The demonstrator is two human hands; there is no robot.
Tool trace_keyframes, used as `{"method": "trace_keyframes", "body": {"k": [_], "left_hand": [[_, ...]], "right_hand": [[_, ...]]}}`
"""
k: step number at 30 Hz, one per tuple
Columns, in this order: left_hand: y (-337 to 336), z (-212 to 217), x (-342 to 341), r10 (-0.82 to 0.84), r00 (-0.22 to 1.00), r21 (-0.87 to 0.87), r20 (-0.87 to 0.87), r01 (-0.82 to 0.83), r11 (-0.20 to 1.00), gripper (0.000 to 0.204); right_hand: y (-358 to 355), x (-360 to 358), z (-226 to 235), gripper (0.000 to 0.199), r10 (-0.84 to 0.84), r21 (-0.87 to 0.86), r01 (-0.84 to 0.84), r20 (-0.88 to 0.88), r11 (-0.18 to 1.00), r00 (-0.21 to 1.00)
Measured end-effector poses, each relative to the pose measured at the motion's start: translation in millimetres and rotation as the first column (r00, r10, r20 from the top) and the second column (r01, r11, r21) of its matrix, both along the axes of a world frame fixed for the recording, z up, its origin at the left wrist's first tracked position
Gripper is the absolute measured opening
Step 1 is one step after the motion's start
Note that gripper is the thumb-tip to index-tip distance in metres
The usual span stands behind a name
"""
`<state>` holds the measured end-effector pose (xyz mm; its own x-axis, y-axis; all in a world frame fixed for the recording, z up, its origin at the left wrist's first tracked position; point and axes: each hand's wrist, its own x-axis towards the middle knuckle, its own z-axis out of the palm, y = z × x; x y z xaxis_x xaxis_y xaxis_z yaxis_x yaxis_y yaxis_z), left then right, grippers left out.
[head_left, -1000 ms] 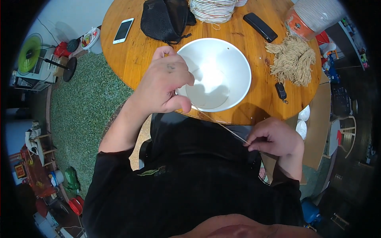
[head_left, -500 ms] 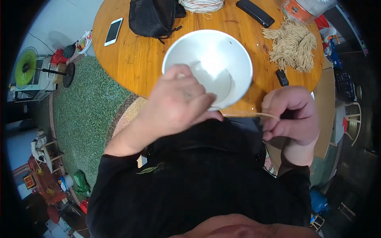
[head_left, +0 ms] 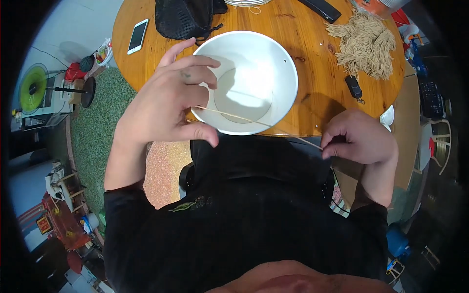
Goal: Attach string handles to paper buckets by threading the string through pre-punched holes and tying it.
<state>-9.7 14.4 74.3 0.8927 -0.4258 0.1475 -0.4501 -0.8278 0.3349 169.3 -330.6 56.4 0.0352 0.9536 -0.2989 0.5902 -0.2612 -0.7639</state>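
Observation:
A thin beige cord (head_left: 254, 122) runs taut between my two hands, across the near rim of a white bowl (head_left: 273, 63) on the round wooden table (head_left: 312, 44). My left hand (head_left: 171, 97) pinches one end at the bowl's left rim, with the other fingers spread. My right hand (head_left: 359, 136) is closed on the other end, just below the table's near edge.
A pile of beige cord pieces (head_left: 366, 44) lies at the table's right, a small black key fob (head_left: 352, 87) below it. A black mesh bag (head_left: 188, 17) and a white phone (head_left: 138, 36) sit at the back left. Green carpet (head_left: 97, 141) covers the floor on the left.
My hands have moved apart, stretching the cord out longer over the bowl's near rim. The left hand's fingers have spread and the right hand has dropped lower to the right.

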Motion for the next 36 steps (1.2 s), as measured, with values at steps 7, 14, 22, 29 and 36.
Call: {"method": "trace_keyframes", "body": {"k": [7, 14, 22, 29, 36], "left_hand": [[13, -12, 10, 0.100, 0.987, -0.118, 0.128, -0.085, 0.989, 0.041], [-48, -51, -46, 0.148, 0.723, -0.190, 0.675, -0.023, 0.981, 0.025], [-96, -67, -11, 0.359, 0.797, -0.199, 0.486, -0.299, 0.933, 0.059], [-23, -62, -7, 0.321, 0.841, -0.156, 0.435, -0.281, 0.947, 0.066], [-17, -48, -5, 0.289, 0.739, -0.154, 0.609, -0.247, 0.957, 0.051]], "right_hand": [[4, -8, -19, 0.013, 0.205, 0.392, 0.119, -0.688, 0.912, 0.696], [38, -29, -24, 0.021, 0.047, 0.447, 0.622, -0.834, 0.643, 0.550], [57, 11, 6, 0.026, 0.233, 0.531, 0.569, -0.826, 0.628, 0.514], [61, 20, -20, 0.032, 0.012, 0.398, 0.693, -0.871, 0.602, 0.490], [69, -10, -26, 0.028, -0.139, 0.277, 0.809, -0.906, 0.519, 0.399]]}}
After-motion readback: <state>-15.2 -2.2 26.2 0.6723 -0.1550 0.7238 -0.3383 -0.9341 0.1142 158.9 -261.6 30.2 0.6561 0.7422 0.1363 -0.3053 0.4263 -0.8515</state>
